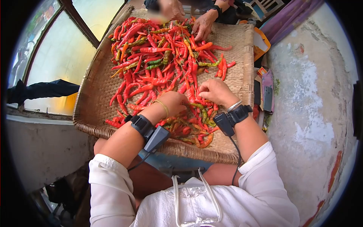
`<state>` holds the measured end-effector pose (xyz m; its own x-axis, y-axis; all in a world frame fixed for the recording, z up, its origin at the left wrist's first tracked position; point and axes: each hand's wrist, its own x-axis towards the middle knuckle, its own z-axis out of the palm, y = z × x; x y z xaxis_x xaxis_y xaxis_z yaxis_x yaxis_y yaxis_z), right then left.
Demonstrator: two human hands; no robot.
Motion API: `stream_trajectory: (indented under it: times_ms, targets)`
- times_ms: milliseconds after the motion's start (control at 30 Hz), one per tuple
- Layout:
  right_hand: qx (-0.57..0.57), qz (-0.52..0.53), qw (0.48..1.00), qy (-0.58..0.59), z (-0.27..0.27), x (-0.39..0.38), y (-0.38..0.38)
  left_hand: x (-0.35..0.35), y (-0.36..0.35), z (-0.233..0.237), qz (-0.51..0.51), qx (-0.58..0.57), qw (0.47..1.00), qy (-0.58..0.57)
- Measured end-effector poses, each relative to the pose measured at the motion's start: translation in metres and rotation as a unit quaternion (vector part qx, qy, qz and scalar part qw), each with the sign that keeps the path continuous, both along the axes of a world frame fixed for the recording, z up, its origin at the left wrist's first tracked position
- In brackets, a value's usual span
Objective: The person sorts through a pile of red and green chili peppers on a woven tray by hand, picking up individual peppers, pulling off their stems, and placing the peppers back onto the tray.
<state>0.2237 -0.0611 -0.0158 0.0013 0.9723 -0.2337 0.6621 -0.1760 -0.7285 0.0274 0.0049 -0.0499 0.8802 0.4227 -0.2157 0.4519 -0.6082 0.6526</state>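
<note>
Red chili peppers (155,80) lie heaped in a large woven basket tray (236,81), with a few green and orange ones among them. Over the near part of the heap, my left hand (172,103) is closed, its fingers curled down and partly hidden. Just to its right, my right hand (218,92) is also closed, thumb and fingers drawn together above the peppers. What either hand holds, if anything, I cannot make out. Below and between my hands sits a smaller group of duller, wrinkled peppers (185,128), close to the tray's near rim.
Across the tray, another person's hand (203,25) touches the far peppers, and that person's other hand (172,9) is beside it. Windows (56,56) stand on the left, a worn wall (310,102) on the right. A phone (267,99) lies by the tray's right side.
</note>
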Motion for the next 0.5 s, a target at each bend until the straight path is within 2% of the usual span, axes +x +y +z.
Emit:
stream_trajectory:
  times_ms: [33, 67, 100, 167, 233, 300, 333, 400, 433, 500]
  targets:
    - [-0.024, 0.059, 0.988, -0.143, 0.007, -0.012, -0.005, -0.001, -0.001, -0.004, -0.027, 0.030, 0.999, -0.002]
    - [-0.045, 0.116, 0.951, -0.284, 0.012, -0.019, -0.008, 0.000, 0.000, -0.006, -0.025, 0.030, 0.999, -0.003]
    - [-0.045, 0.118, 0.950, -0.287, 0.005, -0.018, -0.009, 0.001, 0.000, -0.006, -0.052, 0.024, 0.998, 0.023]
    - [0.092, 0.139, 0.933, -0.319, -0.021, -0.013, -0.013, 0.004, -0.002, -0.003, -0.078, 0.019, 0.996, 0.045]
    - [0.068, 0.135, 0.937, -0.316, -0.012, -0.020, -0.014, 0.003, -0.002, 0.004, -0.078, 0.058, 0.993, 0.066]
    - [-0.039, 0.105, 0.945, -0.306, 0.000, -0.024, -0.017, 0.003, -0.001, 0.006, -0.077, 0.054, 0.994, 0.062]
    - [-0.038, 0.106, 0.944, -0.310, 0.003, -0.024, -0.019, 0.003, -0.002, 0.007, -0.077, 0.044, 0.994, 0.060]
    - [-0.029, 0.016, 0.981, -0.192, 0.012, -0.016, -0.022, 0.000, -0.002, 0.014, -0.077, 0.059, 0.994, 0.049]
    - [-0.026, 0.016, 0.980, -0.196, 0.014, -0.011, -0.024, -0.001, -0.002, 0.021, -0.077, 0.075, 0.993, 0.043]
    - [0.062, -0.059, 0.996, -0.021, 0.016, -0.002, -0.031, -0.004, -0.004, 0.035, -0.078, 0.098, 0.991, 0.053]
